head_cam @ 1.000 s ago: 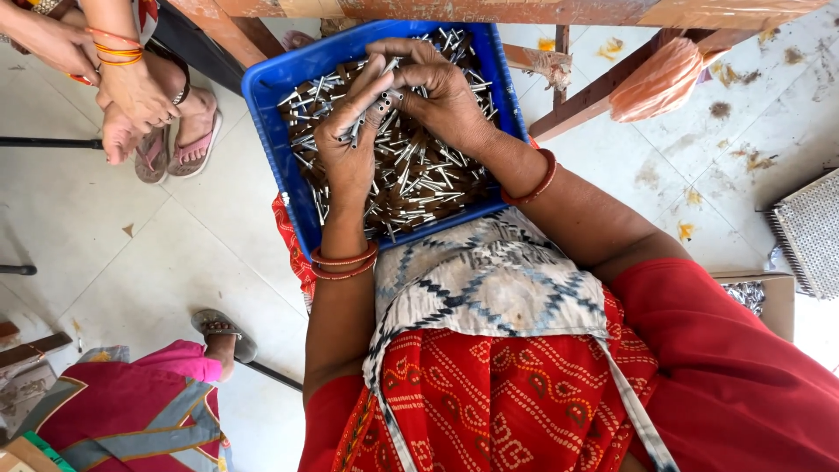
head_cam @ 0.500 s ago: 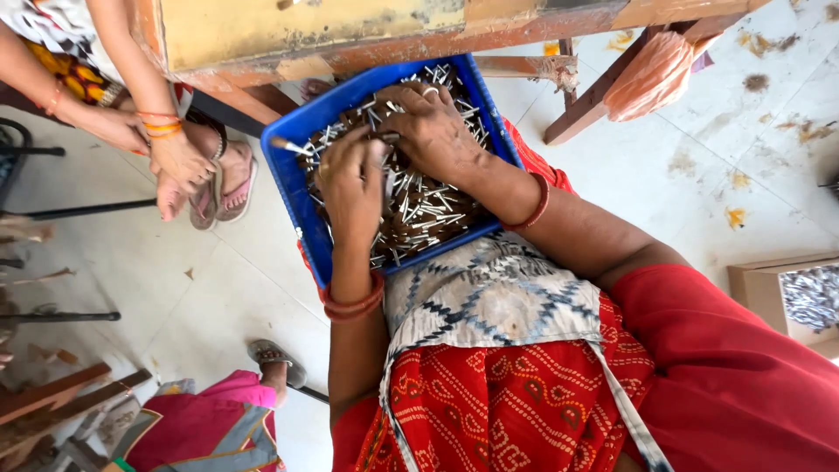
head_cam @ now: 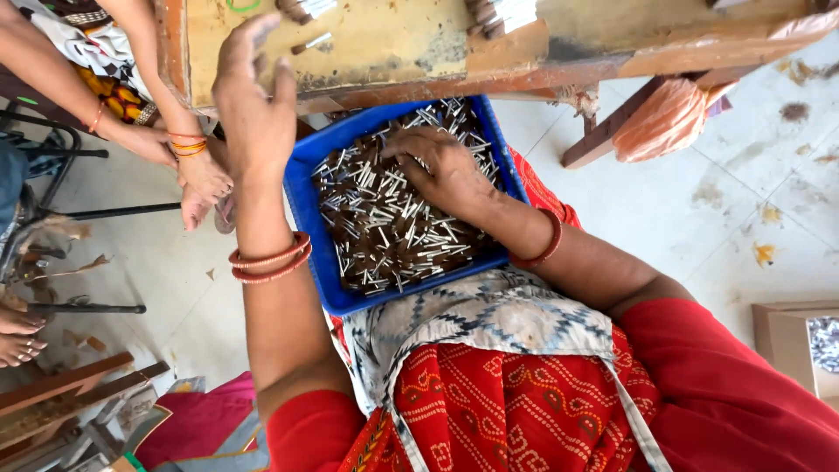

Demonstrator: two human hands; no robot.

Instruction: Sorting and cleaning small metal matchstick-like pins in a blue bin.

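A blue plastic tray (head_cam: pixel 308 218) rests on my lap, filled with several thin brown sticks with white ends (head_cam: pixel 384 218). My right hand (head_cam: pixel 437 166) lies palm down in the tray, fingers spread over the sticks. My left hand (head_cam: pixel 253 105) is raised above the tray's left edge, fingers apart and empty, in front of the worn wooden table (head_cam: pixel 393 44). A few bundles of the same sticks (head_cam: pixel 502 13) lie on that table's top.
Another person's hands with orange bangles (head_cam: pixel 197 166) hang at the left beside a metal chair frame (head_cam: pixel 87 210). An orange plastic bag (head_cam: pixel 669 118) hangs by the table leg. A cardboard box (head_cam: pixel 791 345) sits at the right on the tiled floor.
My left hand has lifted out of the tray and opened in front of the table. My right hand stays on the sticks. The view has tilted so the tabletop shows.
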